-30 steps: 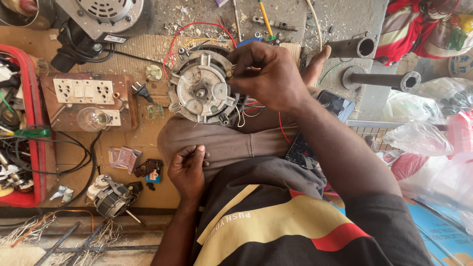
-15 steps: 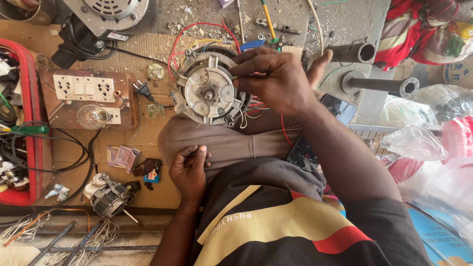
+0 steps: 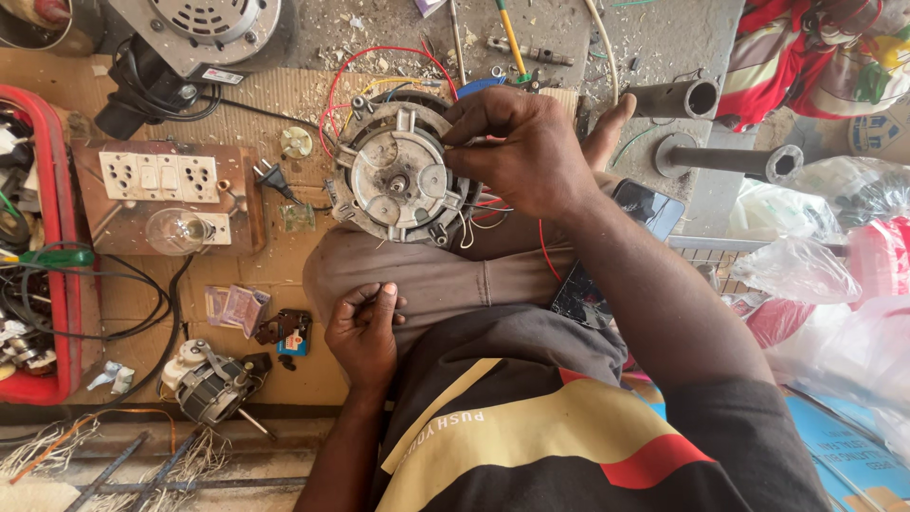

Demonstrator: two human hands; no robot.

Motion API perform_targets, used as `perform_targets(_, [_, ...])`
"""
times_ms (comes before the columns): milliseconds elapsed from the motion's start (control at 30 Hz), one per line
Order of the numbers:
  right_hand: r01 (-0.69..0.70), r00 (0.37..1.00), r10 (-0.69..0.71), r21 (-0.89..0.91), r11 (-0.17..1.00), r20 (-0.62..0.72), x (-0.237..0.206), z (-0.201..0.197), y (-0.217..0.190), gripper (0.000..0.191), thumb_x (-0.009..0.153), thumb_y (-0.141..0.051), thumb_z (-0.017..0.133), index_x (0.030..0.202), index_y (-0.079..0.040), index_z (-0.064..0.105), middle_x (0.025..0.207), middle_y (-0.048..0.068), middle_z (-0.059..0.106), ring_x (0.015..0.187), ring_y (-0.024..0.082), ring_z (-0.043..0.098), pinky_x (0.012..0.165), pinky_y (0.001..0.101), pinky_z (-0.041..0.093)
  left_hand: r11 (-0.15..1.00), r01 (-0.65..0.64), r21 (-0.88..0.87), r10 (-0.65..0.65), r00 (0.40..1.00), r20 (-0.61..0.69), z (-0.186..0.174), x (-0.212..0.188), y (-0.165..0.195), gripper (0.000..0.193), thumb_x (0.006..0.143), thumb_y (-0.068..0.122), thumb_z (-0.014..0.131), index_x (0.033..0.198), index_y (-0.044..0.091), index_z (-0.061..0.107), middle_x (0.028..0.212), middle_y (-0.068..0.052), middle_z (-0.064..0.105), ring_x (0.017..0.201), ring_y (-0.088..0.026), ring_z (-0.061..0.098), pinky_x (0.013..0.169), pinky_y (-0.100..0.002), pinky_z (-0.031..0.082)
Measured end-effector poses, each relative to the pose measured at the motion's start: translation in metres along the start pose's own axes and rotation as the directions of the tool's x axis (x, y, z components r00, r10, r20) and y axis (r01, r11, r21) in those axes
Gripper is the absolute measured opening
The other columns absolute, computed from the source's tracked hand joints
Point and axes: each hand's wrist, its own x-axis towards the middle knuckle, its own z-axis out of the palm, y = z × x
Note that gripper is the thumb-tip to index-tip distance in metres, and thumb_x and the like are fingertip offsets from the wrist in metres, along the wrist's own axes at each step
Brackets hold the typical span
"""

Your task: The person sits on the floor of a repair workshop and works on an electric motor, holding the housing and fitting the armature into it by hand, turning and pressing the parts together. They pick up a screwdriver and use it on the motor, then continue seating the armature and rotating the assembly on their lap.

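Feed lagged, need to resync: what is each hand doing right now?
Left hand: loosely curled, resting on the thigh, holding nothing visible.
Right hand: closed, fingers pinching at the round motor housing.

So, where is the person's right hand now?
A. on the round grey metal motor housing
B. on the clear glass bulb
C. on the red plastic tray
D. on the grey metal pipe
A: the right hand grips the edge of the round grey metal motor housing, which rests by the knee.
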Motion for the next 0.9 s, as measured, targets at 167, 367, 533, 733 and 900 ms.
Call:
perform_targets(167, [0.118,0.991,-0.111,-0.09,0.989,0.079,-0.008,-0.005,-0.006,0.027,0.09,-0.003,0.081,0.117,-0.002,0.076,0.13,0.011,0.068,0.118,0.018,0.068,0.101,0.0292,0.059,1.0,0.007,-0.001,-0.007,1.0,-0.005,-0.004,-0.002,0.0,0.017,0.094,0.004,0.075,0.106,-0.001,0.064,0.09,-0.011,0.074,0.077,-0.013,0.072,0.061,-0.025,0.059])
perform_targets(367, [0.016,0.999,-0.016,0.0,1.0,0.044,-0.006,0.005,-0.008,0.024,0.087,-0.006,0.083,0.109,-0.005,0.074,0.125,0.009,0.072,0.113,0.018,0.072,0.099,0.03,0.062,1.0,0.003,0.002,-0.003,1.0,-0.006,-0.01,-0.005,0.003,0.017,0.094,0.004,0.075,0.106,0.0,0.064,0.09,-0.01,0.074,0.076,-0.013,0.072,0.061,-0.025,0.059])
perform_targets(533, [0.091,0.995,-0.081,-0.201,0.975,0.062,-0.009,0.004,-0.011,0.021,0.089,-0.002,0.084,0.11,-0.005,0.08,0.127,0.009,0.072,0.115,0.015,0.069,0.097,0.0272,0.059,1.0,-0.003,-0.006,0.003,1.0,-0.01,-0.012,-0.006,0.003,0.017,0.094,0.004,0.075,0.105,0.0,0.064,0.089,-0.01,0.073,0.076,-0.013,0.072,0.06,-0.025,0.059])
perform_targets(733, [-0.068,0.997,0.06,0.155,0.986,0.056,-0.011,0.013,-0.014,0.038,0.087,-0.005,0.081,0.122,-0.006,0.068,0.125,0.006,0.072,0.112,0.012,0.07,0.1,0.0257,0.06,1.0,0.02,-0.009,-0.02,1.0,-0.006,-0.019,-0.006,0.004,0.016,0.094,0.004,0.075,0.105,0.0,0.064,0.09,-0.01,0.073,0.077,-0.013,0.073,0.06,-0.025,0.059])
perform_targets(900, [-0.01,0.999,0.003,0.19,0.982,0.035,-0.015,-0.003,-0.013,0.03,0.094,-0.002,0.075,0.123,-0.002,0.071,0.117,0.005,0.073,0.106,0.012,0.071,0.096,0.0267,0.06,0.998,0.062,-0.032,-0.062,0.998,-0.01,-0.024,-0.006,0.007,0.016,0.093,0.004,0.075,0.105,0.0,0.065,0.09,-0.01,0.073,0.077,-0.015,0.073,0.06,-0.026,0.059])
